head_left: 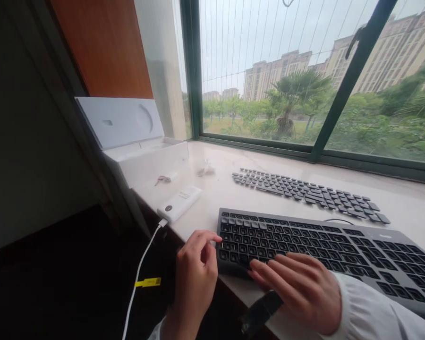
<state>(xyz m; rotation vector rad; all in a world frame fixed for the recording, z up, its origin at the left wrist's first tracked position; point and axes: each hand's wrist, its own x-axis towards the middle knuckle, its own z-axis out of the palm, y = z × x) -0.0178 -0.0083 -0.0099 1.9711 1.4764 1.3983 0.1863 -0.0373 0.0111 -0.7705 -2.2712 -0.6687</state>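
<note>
A black keyboard (pixel 340 245) lies on the white sill, most of its key positions without caps; several caps sit in its upper left rows. Beside its left edge is my left hand (pixel 198 264), index finger reaching to that edge and the other fingers curled; nothing shows in it. My right hand (pixel 301 288) rests over the front of the keyboard, fingers stretched toward the left, with a dark object (pixel 262 311) under the palm that I cannot make out clearly. Loose black keycaps (pixel 304 191) lie in rows behind the keyboard.
An open white box (pixel 152 160) stands at the back left. Near it lie a white power bank (pixel 180 203) with a white cable (pixel 141 264), a small white piece (pixel 168 177) and a crumpled clear item (pixel 207 168). The window (pixel 257 141) borders the sill behind.
</note>
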